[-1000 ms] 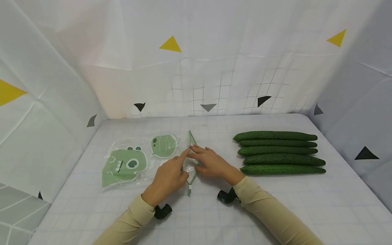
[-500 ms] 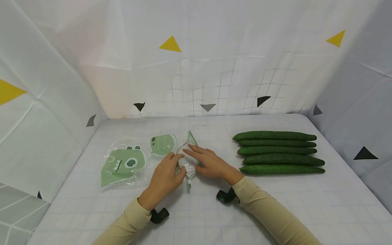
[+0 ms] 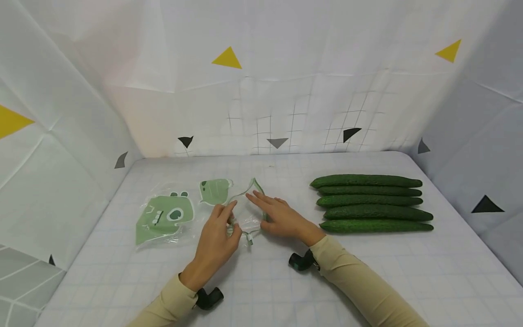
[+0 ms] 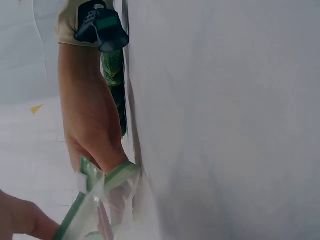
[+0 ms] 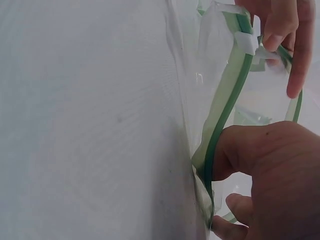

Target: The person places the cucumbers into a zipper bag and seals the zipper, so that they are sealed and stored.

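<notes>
A clear zip bag (image 3: 165, 218) with a green one-eyed monster print lies on the left half of the table. Its green-edged mouth (image 5: 227, 97) faces right and gapes, with a white slider (image 5: 245, 43) near one end. My left hand (image 3: 214, 243) pinches the upper lip between thumb and fingers, holding it raised from the lower one. My right hand (image 3: 286, 219) reaches in from the right, fingers extended over the mouth. In the right wrist view its thumb (image 5: 235, 150) is inside the green rim, touching the lower lip.
Several long cucumbers (image 3: 377, 212) lie side by side in a stack of rows on the right of the table. Black wrist cameras (image 3: 300, 261) sit under both cuffs. A white sheet wall (image 3: 278, 100) closes off the back and both sides.
My left hand has drawn back left and toward me, pulling the upper lip away, so the bag's mouth gapes wider. The right hand has barely moved.
</notes>
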The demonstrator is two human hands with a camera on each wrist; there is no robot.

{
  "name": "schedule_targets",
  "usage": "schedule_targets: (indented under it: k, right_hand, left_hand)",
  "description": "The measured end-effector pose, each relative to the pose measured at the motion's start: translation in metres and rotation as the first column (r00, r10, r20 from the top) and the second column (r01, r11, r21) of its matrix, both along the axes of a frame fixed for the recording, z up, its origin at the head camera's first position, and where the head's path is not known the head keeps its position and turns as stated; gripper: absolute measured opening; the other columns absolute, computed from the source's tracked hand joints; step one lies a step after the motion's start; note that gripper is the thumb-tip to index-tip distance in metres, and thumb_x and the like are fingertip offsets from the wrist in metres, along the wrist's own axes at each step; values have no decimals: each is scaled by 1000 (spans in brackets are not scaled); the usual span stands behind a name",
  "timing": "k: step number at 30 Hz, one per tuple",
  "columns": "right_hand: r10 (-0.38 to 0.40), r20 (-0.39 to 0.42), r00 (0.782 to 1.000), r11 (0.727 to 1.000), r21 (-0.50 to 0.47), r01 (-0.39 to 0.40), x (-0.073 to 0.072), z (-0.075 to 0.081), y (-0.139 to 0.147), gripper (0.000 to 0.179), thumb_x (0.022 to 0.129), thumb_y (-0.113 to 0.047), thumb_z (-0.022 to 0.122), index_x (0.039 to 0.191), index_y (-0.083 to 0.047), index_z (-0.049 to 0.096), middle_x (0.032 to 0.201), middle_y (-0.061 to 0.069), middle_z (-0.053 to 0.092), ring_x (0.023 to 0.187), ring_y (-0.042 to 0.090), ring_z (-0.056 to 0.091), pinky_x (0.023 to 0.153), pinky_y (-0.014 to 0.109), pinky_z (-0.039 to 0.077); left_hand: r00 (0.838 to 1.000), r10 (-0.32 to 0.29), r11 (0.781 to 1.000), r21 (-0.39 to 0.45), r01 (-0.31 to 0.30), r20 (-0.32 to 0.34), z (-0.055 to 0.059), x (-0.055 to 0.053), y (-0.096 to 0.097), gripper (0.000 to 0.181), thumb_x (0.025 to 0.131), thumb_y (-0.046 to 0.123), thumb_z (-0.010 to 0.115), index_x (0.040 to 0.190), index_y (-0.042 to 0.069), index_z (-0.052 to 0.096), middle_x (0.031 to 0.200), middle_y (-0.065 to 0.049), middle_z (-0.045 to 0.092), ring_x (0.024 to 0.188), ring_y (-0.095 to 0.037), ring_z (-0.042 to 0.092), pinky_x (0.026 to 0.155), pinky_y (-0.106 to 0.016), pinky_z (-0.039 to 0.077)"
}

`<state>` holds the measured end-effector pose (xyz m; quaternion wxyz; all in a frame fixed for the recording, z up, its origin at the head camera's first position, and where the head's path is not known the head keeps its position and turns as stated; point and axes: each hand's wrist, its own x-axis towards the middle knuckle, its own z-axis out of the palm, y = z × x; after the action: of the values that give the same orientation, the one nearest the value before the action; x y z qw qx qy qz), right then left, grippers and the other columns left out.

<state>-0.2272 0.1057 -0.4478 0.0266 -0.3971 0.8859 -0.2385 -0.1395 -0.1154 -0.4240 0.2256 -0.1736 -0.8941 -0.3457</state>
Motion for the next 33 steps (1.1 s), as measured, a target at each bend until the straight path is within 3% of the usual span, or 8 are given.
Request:
schedule_targets:
  k: [5,16,25,28,33]
  right_hand:
    - [-12,3,1000,1000,1,12,0,-1,0,86,96,-11,67,168,-21,21,168,16,22,148,33,36,115,65,26]
    - [-32,10,999,999,-16,32,-5,-4,2,90,92,-14,70,168,-19,22,170,11,20,149,32,34,114,63,30]
    - [-54,21,998,996,-73,55,-10,-4,1,101,85,-17,79,168,-17,21,169,8,25,143,34,42,112,62,34]
    - [-44,10,999,993,-112,44,-10,-4,3,96,84,-13,78,166,-15,28,167,6,30,142,33,43,110,60,37]
    - [9,-18,1000,968,-251,-13,-5,1,7,65,91,-3,71,153,-6,51,157,5,48,142,28,45,109,53,42]
  left_hand:
    - [999,-30,996,82,33,-34,-1,3,-2,55,84,-7,77,137,-2,64,92,-4,54,79,-20,59,68,-36,55]
    - [987,-96,980,163,117,-130,-2,5,-7,56,84,-10,79,136,2,65,95,-5,57,84,-16,63,73,-34,60]
    - [988,-98,978,170,117,-118,-3,7,-5,59,84,-12,79,139,2,62,100,-8,58,85,-16,63,71,-33,59]
    - [990,-100,974,192,117,-96,-3,8,-5,60,84,-12,79,140,2,62,101,-9,58,86,-17,65,72,-33,59]
    - [992,-118,964,233,125,-42,-5,8,-5,60,86,-11,78,142,4,60,104,-10,59,90,-19,66,74,-36,60]
